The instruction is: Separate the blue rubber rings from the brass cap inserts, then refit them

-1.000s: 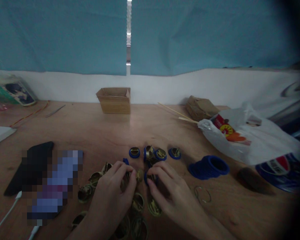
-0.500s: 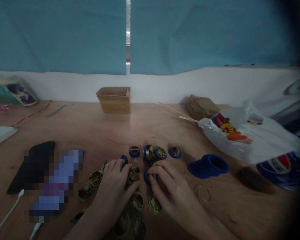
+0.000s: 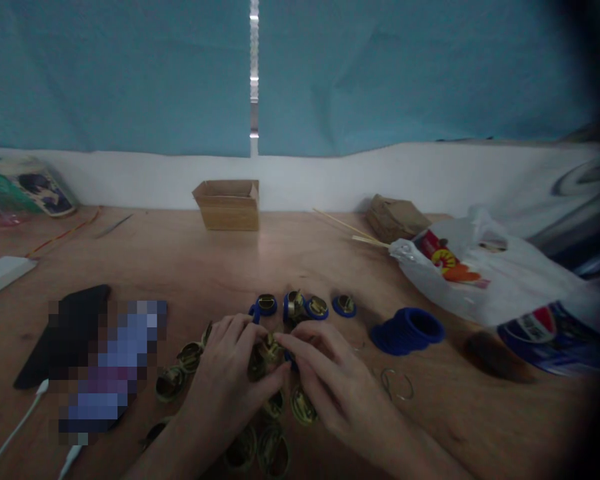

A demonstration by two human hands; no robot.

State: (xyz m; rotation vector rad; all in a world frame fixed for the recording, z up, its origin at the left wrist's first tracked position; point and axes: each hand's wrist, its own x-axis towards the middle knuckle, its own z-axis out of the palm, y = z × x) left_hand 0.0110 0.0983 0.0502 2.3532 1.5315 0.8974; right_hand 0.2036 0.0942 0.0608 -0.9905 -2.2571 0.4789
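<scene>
My left hand [image 3: 227,380] and my right hand [image 3: 330,383] meet at the middle of the wooden table [image 3: 190,267], fingers pinched together on one small brass piece [image 3: 269,348] with a blue ring partly hidden under my right fingertips. Several loose brass pieces [image 3: 173,381] lie around and under both hands. Just beyond the fingertips sits a row of brass pieces fitted with blue rings [image 3: 316,307]. A stack of blue rings [image 3: 407,330] lies to the right of my right hand.
A black phone [image 3: 63,333] and white cables lie at the left. An open cardboard box [image 3: 227,203] stands at the back, with wooden sticks [image 3: 350,230] and a brown packet [image 3: 397,217] beside it. A white plastic bag [image 3: 480,273] and a wire ring [image 3: 397,385] are at the right.
Both hands have drawn closer together; my right fingers now touch the brass piece held by my left hand. The view has shifted slightly.
</scene>
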